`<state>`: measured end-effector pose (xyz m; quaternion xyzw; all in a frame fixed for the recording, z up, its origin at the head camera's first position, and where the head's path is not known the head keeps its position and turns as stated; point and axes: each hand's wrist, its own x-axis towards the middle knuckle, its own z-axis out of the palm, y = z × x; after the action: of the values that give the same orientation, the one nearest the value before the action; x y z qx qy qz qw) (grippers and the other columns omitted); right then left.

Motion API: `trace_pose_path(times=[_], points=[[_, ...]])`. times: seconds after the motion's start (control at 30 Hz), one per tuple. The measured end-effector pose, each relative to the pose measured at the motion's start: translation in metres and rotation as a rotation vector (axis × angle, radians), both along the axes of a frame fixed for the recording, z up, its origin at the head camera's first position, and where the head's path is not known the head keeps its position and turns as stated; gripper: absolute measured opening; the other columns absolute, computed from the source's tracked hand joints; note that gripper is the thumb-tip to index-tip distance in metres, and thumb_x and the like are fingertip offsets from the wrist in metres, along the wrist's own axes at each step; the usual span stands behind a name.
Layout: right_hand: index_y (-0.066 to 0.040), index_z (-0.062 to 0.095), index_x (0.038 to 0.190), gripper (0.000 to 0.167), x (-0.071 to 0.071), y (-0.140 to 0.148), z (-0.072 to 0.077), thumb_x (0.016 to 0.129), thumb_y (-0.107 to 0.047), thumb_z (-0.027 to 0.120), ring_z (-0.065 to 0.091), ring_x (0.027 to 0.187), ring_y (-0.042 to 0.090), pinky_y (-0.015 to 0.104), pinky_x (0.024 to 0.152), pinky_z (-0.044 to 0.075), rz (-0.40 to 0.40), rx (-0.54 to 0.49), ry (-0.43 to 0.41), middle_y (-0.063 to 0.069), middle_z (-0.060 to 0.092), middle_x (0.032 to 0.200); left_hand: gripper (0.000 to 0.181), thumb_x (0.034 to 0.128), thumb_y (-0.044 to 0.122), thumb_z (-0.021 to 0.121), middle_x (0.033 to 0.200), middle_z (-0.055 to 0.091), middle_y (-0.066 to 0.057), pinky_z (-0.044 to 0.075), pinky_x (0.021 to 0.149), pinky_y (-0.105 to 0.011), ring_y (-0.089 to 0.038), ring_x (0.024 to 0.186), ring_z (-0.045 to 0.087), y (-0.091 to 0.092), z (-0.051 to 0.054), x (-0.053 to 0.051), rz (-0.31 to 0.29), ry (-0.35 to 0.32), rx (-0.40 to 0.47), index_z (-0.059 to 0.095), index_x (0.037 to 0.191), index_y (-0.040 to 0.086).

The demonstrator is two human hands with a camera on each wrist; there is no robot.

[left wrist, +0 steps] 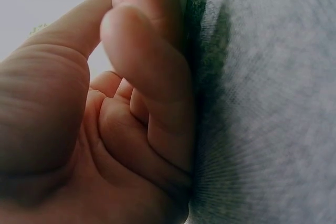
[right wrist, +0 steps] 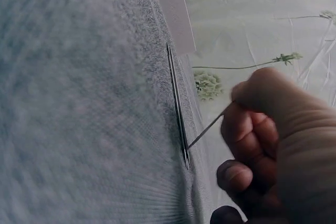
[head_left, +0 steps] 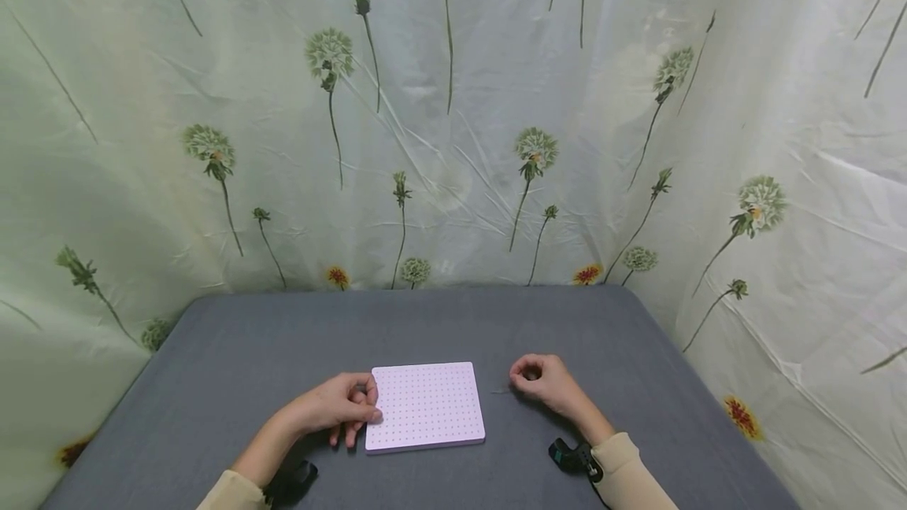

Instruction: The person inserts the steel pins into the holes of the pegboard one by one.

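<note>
A pale pink pegboard [head_left: 425, 406], dotted with a grid of small holes, lies flat on the grey cloth. My left hand [head_left: 343, 406] holds its left edge, with the thumb over the top face. The left wrist view shows that hand's curled fingers [left wrist: 147, 56] close to the cloth. To the right of the board, my right hand [head_left: 549, 386] pinches a thin needle-like metal rod [right wrist: 207, 129] between thumb and index finger. Its lower end meets a few slim metal rods [right wrist: 177, 98] lying on the cloth, which are barely visible in the head view.
A grey cloth-covered table [head_left: 283, 337] extends all around the board. Behind and beside it hangs a pale curtain [head_left: 439, 140] printed with dandelions. Black wrist-camera mounts [head_left: 570, 459] sit below the hands, near the cream sleeves [head_left: 627, 467].
</note>
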<state>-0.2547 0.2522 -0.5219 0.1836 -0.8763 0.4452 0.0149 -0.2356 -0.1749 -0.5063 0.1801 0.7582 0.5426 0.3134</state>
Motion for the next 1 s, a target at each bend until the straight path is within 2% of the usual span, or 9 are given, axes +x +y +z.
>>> trace_pose_path(times=[0.13,0.27,0.47,0.77,1.0], points=[[-0.002,0.075,0.091,0.004,0.002,-0.003,0.004,0.095,-0.005,0.076,0.054,0.072,0.000,0.020,0.067,0.047,-0.033,-0.034,-0.003,0.004,0.071,0.085,0.026,0.0958,0.020,0.078,0.063,0.061,0.003,0.042,0.038,-0.019,-0.005,0.047,0.063,0.000,-0.002,0.001,0.004,0.002,-0.003,0.056,0.098,0.007],[-0.002,0.074,0.093,0.006,0.003,-0.005,0.008,0.095,-0.007,0.078,0.054,0.072,0.003,0.020,0.067,0.046,-0.066,-0.082,-0.004,0.003,0.069,0.085,0.031,0.0957,0.020,0.078,0.063,0.062,0.001,0.043,0.038,-0.021,-0.006,0.046,0.063,0.001,0.000,0.002,0.014,0.014,-0.013,0.053,0.107,0.005],[-0.007,0.074,0.092,0.006,0.004,-0.015,0.019,0.095,-0.007,0.078,0.054,0.071,0.005,0.021,0.068,0.044,-0.109,-0.120,0.019,0.001,0.068,0.083,0.039,0.0945,0.019,0.079,0.063,0.062,0.000,0.043,0.038,-0.022,-0.008,0.045,0.064,0.004,0.003,0.002,0.030,0.026,-0.027,0.049,0.114,0.004],[-0.009,0.074,0.090,0.008,0.004,-0.034,0.039,0.093,-0.004,0.080,0.055,0.076,0.004,0.025,0.078,0.046,-0.101,-0.126,0.099,-0.001,0.066,0.082,0.045,0.0917,0.021,0.083,0.062,0.062,-0.001,0.042,0.037,-0.022,-0.008,0.042,0.061,0.007,0.006,0.001,0.051,0.049,-0.053,0.049,0.116,0.006],[-0.008,0.075,0.092,0.005,-0.001,-0.054,0.053,0.095,-0.008,0.079,0.057,0.080,0.006,0.028,0.083,0.048,-0.116,-0.135,0.110,-0.001,0.069,0.086,0.045,0.0913,0.019,0.083,0.063,0.062,-0.001,0.041,0.037,-0.022,-0.008,0.042,0.060,0.008,0.007,0.005,0.066,0.036,-0.043,0.049,0.117,0.006]])
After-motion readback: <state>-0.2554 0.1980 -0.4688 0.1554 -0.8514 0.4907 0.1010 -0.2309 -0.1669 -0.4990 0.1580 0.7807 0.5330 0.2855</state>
